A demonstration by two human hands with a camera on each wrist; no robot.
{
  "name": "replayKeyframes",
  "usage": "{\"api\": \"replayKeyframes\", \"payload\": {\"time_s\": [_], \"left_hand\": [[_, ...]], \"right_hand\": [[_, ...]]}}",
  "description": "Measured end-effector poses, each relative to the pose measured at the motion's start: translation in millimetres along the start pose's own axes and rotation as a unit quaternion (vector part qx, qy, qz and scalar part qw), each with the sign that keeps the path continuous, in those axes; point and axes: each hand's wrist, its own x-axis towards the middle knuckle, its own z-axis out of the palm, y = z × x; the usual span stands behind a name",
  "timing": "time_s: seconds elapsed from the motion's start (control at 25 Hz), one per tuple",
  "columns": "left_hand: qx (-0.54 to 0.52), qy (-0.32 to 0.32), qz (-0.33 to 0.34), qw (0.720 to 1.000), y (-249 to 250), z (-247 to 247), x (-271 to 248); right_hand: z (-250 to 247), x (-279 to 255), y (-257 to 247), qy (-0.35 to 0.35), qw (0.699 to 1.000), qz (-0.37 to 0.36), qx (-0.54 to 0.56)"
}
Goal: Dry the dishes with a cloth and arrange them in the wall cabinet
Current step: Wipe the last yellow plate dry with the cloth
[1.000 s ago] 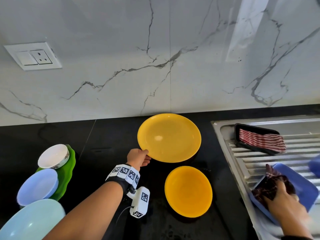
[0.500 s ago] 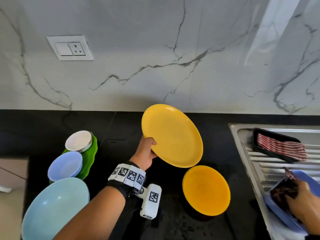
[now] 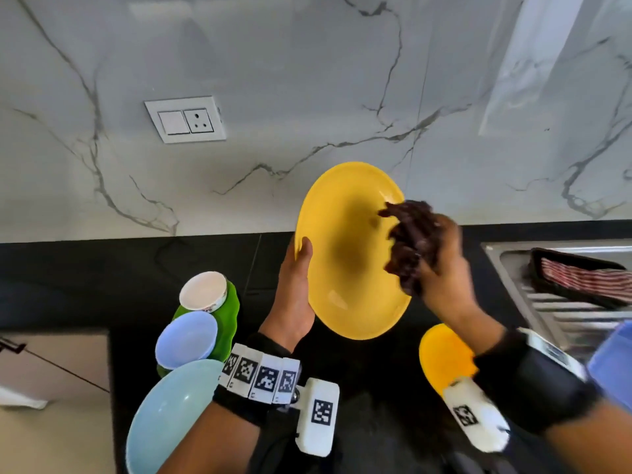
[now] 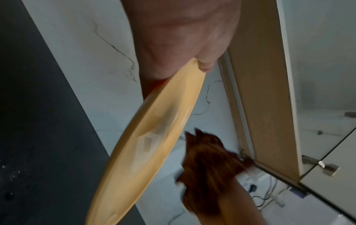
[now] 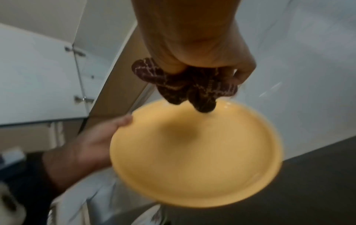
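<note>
A large yellow plate (image 3: 345, 254) is held tilted up above the black counter (image 3: 102, 268), its face toward me. My left hand (image 3: 295, 285) grips its left rim, thumb on the front. My right hand (image 3: 441, 268) holds a bunched dark red cloth (image 3: 408, 241) against the plate's right side. From the right wrist, the cloth (image 5: 185, 88) hangs from the fingers onto the plate's (image 5: 194, 153) far edge. From the left wrist, the plate (image 4: 150, 137) is seen edge-on with the cloth (image 4: 208, 167) beside it.
A smaller yellow plate (image 3: 441, 357) lies on the counter below. At the left stand a white bowl (image 3: 203, 290), a green dish (image 3: 229, 313), a lilac bowl (image 3: 186, 338) and a pale blue bowl (image 3: 171, 415). A sink drainboard (image 3: 564, 313) with a striped cloth (image 3: 581, 278) is at the right.
My left hand lifted the large yellow plate off the counter and tilted it upright. My right hand left the blue dish at the sink and brought the cloth onto the plate.
</note>
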Motion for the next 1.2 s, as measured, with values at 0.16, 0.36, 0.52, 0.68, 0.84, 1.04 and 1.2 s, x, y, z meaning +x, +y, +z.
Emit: {"api": "replayKeyframes", "payload": {"time_s": [0.16, 0.36, 0.52, 0.68, 0.84, 1.04, 1.2], "left_hand": [[0.011, -0.097, 0.004, 0.995, -1.6, -7.3, -4.8], [-0.032, -0.135, -0.002, 0.990, 2.1, -25.8, -3.4], [-0.081, -0.055, -0.055, 0.994, 7.4, -38.7, -2.8], [-0.121, -0.013, -0.079, 0.989, 6.7, -46.8, -3.4], [-0.114, -0.023, -0.054, 0.992, 13.8, -53.9, -3.6], [-0.089, -0.084, -0.006, 0.992, 31.5, -52.9, -1.1], [-0.093, -0.082, 0.002, 0.992, 47.6, -55.8, 0.4]], "right_hand": [[72.5, 13.9, -31.8, -0.025, 0.995, -0.074, -0.061], [98.2, -8.0, -39.7, -0.119, 0.951, -0.222, -0.178], [101.0, -36.3, -32.2, -0.207, 0.899, -0.297, -0.246], [89.4, -43.7, -15.2, -0.271, 0.863, -0.316, -0.285], [66.5, -48.6, 6.5, -0.318, 0.784, -0.360, -0.394], [39.4, -27.1, 18.0, -0.323, 0.723, -0.368, -0.487], [29.0, -0.1, 7.0, -0.289, 0.707, -0.330, -0.554]]}}
